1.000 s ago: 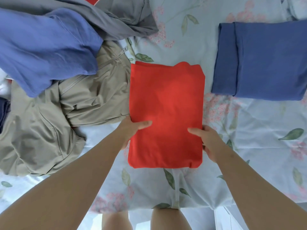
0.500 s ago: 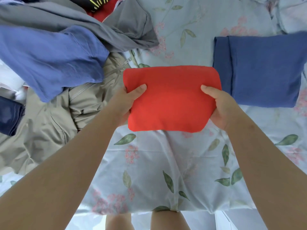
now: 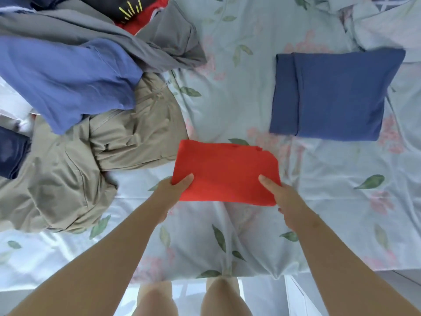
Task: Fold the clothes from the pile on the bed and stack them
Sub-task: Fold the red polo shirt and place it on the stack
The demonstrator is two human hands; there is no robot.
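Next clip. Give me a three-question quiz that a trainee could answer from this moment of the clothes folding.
1. True or false: the left hand and the right hand both grip the folded red garment.
2. Where does the folded dark blue garment lie? A) on the floor B) alone on the floral sheet, to the right C) under the red garment
3. Fill in the colour: the piece of the pile nearest the red garment is ___.
Key: 1 true; 2 B; 3 khaki, the khaki garment.

Pale floral sheet [image 3: 232, 103], wrinkled; matching bedding [image 3: 385, 26] bunched at far right; bare knees [image 3: 155, 297] below.
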